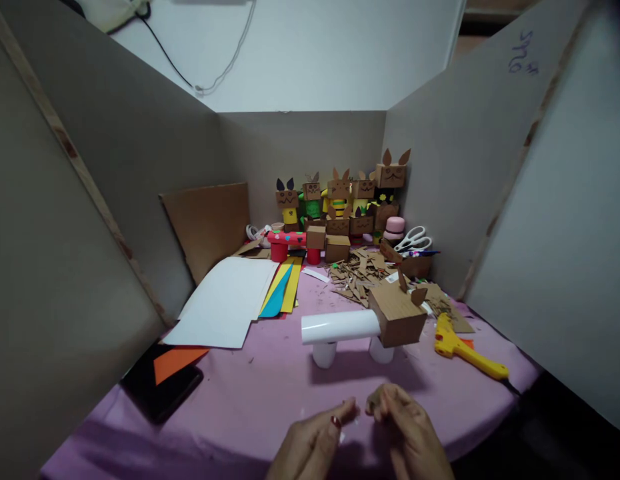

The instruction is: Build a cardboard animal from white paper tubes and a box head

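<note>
At the front of the table, my left hand point(315, 440) is held with thumb and forefinger stretched forward and a gap between them. Small pale bits show by its fingertips, too small to name. Facing it, my right hand point(410, 430) has its fingers closed in a pinch; a small brownish edge shows at the tips, but I cannot make out what it is. Just beyond both hands stands a figure with a white paper tube body point(340, 327) on short white tube legs point(324, 355). Its cardboard box head point(397, 313) carries two leaf-shaped ears.
A yellow glue gun point(467, 353) lies right. White sheets point(225, 303), coloured strips point(290, 287) and a black phone-like slab point(165, 393) under orange paper point(177, 362) lie left. Cardboard scraps point(357, 270), scissors point(414, 240) and several finished figures point(340, 190) fill the back. Panels point(300, 143) enclose the table.
</note>
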`<state>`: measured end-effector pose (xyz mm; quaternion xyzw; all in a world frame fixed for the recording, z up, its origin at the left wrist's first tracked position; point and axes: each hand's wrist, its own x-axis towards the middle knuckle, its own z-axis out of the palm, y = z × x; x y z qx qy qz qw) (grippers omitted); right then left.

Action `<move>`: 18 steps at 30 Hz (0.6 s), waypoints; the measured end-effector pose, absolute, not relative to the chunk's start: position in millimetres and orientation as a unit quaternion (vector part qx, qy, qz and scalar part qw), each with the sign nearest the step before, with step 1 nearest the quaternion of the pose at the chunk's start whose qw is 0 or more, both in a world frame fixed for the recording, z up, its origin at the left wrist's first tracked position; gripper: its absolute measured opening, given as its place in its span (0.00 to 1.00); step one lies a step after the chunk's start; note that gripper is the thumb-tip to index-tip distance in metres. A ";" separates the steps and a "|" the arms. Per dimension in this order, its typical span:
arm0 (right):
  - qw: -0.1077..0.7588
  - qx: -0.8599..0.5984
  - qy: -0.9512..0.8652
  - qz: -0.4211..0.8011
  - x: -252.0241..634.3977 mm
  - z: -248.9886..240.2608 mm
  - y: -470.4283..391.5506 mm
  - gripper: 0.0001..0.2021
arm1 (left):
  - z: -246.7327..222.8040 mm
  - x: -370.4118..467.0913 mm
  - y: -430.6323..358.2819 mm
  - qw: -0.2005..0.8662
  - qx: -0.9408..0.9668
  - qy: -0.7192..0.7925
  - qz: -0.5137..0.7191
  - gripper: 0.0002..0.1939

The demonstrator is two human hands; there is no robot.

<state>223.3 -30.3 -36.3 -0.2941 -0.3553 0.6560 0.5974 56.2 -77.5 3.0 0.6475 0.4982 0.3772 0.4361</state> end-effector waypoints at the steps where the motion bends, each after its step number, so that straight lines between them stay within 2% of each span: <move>1: 0.603 -0.309 -0.357 0.643 226.8 -38.0 -29.8 0.18 | -0.4 52.6 -75.6 0.362 0.700 0.497 0.363 0.21; 3: 0.597 -0.348 -0.374 0.618 231.1 -39.9 -30.5 0.19 | -10.1 48.7 -70.8 0.198 0.787 0.482 0.331 0.24; 5: 0.546 -0.368 -0.432 0.616 230.0 -38.5 -33.2 0.19 | -21.1 49.1 -66.4 0.075 0.812 0.479 0.326 0.35; 8: 0.452 -0.372 -0.521 0.621 219.3 -31.2 -40.5 0.18 | -32.8 54.4 -63.7 -0.004 0.820 0.474 0.321 0.44; 12: 0.423 -0.373 -0.586 0.582 204.3 -20.9 -50.8 0.18 | -32.1 62.5 -67.0 -0.034 0.834 0.488 0.255 0.44; 18: 0.466 -0.384 -0.732 0.314 209.8 -21.1 -57.8 0.13 | -10.1 73.4 -78.0 -0.114 0.836 0.506 0.177 0.33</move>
